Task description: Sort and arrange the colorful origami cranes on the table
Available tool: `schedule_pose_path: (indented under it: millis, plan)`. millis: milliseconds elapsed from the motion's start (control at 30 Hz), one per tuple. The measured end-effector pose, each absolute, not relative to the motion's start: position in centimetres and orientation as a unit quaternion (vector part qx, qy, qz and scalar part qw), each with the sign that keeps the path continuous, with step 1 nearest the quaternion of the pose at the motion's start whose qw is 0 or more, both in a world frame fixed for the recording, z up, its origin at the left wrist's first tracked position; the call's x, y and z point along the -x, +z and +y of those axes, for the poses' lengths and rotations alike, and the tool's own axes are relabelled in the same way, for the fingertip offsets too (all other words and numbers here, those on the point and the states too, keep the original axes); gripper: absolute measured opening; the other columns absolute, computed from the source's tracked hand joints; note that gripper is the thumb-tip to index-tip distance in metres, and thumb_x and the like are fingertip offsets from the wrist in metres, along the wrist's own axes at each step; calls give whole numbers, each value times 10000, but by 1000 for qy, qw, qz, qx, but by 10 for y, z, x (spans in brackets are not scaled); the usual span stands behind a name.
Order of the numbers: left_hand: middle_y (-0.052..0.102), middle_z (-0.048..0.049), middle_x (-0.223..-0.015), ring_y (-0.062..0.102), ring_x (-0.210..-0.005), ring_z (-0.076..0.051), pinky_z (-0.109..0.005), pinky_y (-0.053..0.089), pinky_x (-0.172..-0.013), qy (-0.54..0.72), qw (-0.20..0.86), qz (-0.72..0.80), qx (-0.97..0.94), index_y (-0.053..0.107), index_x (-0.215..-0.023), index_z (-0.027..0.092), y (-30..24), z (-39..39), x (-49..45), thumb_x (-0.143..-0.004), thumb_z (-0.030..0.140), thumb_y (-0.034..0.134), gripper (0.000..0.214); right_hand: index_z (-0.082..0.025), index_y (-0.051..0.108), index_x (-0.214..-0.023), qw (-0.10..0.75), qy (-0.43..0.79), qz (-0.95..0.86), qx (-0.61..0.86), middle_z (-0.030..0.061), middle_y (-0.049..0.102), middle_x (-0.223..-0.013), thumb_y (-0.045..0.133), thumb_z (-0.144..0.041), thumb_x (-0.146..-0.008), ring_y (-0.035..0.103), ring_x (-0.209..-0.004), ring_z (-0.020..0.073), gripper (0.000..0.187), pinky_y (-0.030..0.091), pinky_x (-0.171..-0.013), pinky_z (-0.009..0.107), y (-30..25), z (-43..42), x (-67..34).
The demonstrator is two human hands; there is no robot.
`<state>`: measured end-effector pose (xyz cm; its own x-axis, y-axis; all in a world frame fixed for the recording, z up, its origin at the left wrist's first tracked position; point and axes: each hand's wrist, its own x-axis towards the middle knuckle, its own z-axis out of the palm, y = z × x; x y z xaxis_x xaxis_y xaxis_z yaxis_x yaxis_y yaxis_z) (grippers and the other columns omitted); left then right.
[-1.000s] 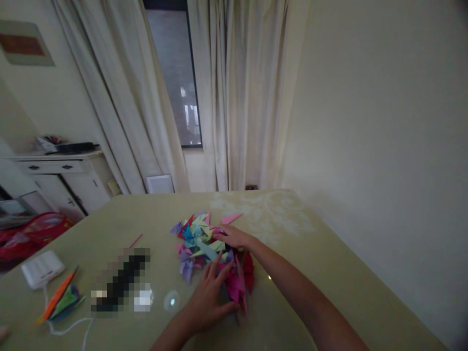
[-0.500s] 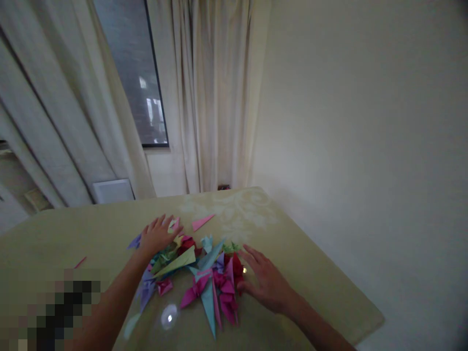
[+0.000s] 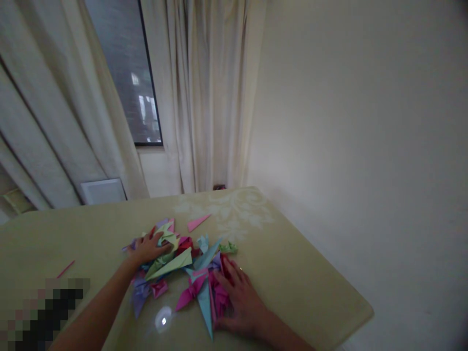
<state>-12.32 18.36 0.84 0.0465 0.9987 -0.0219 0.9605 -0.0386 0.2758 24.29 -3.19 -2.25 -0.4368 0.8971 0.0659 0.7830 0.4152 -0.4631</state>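
Note:
A pile of folded paper pieces in many colours lies on the table [image 3: 292, 273]. My left hand [image 3: 149, 249] rests on the pile's left side, fingers spread over purple and green pieces. On the right, my right hand [image 3: 243, 297] is cupped with fingers apart against magenta folded paper [image 3: 221, 297], covering part of it. Between the hands lie a pale green paper plane [image 3: 173, 263], a light blue folded paper [image 3: 205, 304] with a long point, and a magenta folded paper piece [image 3: 192, 292]. A purple piece [image 3: 141, 295] lies below my left wrist.
A pink paper triangle [image 3: 199, 223] lies beyond the pile. At the left is a thin red stick [image 3: 66, 269], beside a pixelated patch. Cream curtains [image 3: 212, 97] and a window stand behind the table, a wall [image 3: 347, 146] at the right.
My right hand has moved left, onto the magenta pieces. My left hand has drawn back towards me and down onto the left side of the pile. The view has shifted slightly.

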Motion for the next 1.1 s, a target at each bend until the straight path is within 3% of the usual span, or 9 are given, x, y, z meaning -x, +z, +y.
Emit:
schedule_pose_path:
  millis: [67,133,267,433,533,667,767,867,1100]
  plan:
    - [700,-253,-1377,660,-1272,-467,-632,477,-1099,105,146,657,-733,715,-1328,118,6,171,119,-822,588,566,706,-387,310,-1697,154,170,-833,504,147,285,-1766,808,-779,-778,313,-1591,447,1116,284,-1271,636,-13,2,-228]
    - [765,-181,-1262,726,-1173,-347,-468,545,-1063,131,182,615,-756,734,-1269,134,2,150,110,-886,545,500,608,-291,347,-1693,167,157,-847,480,171,451,-1672,744,-571,-949,469,-1505,375,888,381,-1237,540,2,41,-217]
    - [700,-155,-1420,659,-1313,-317,-456,515,-1132,209,196,561,-777,624,-1435,167,-4,99,84,-930,602,509,676,-245,530,-1585,156,186,-881,406,133,604,-1545,799,-346,-912,627,-1339,334,732,468,-1166,460,28,104,-193]
    - [668,-160,-1468,626,-1379,-315,-504,489,-1183,364,193,532,-740,580,-1475,186,5,48,89,-978,606,509,654,-121,544,-1549,196,198,-865,417,124,622,-1513,669,-221,-954,625,-1340,298,616,460,-1159,389,34,128,-167]
    - [638,-126,-1515,586,-1422,-340,-562,459,-1209,373,103,584,-714,596,-1479,245,9,27,132,-980,625,529,631,-176,539,-1567,222,202,-861,410,94,643,-1488,621,-302,-1017,629,-1339,286,570,470,-1149,376,44,119,-176]
    - [591,-155,-1566,575,-1424,-402,-642,426,-1209,331,92,648,-680,631,-1462,232,-16,10,174,-950,724,483,725,-170,541,-1581,251,199,-842,433,193,579,-1553,657,-498,-1014,609,-1365,356,665,464,-1174,451,51,67,-199]
    - [600,-146,-1562,569,-1441,-364,-609,432,-1217,333,172,640,-671,583,-1520,230,-43,6,151,-1008,701,368,727,-299,500,-1619,216,212,-883,359,132,456,-1688,800,-658,-850,450,-1528,392,900,364,-1259,531,32,5,-200]
    - [513,-128,-1644,451,-1546,-333,-590,357,-1276,355,212,586,-697,544,-1560,254,-50,11,94,-1035,660,384,683,-474,398,-1645,184,203,-915,297,21,295,-1773,782,-648,-873,323,-1611,366,880,249,-1306,587,7,-34,-190]
    - [430,-133,-1689,363,-1591,-308,-600,330,-1290,409,231,509,-722,488,-1594,260,-39,25,32,-1079,560,411,601,-269,498,-1621,168,121,-833,513,155,293,-1764,793,-389,-888,285,-1622,380,799,211,-1313,606,2,-11,-203]
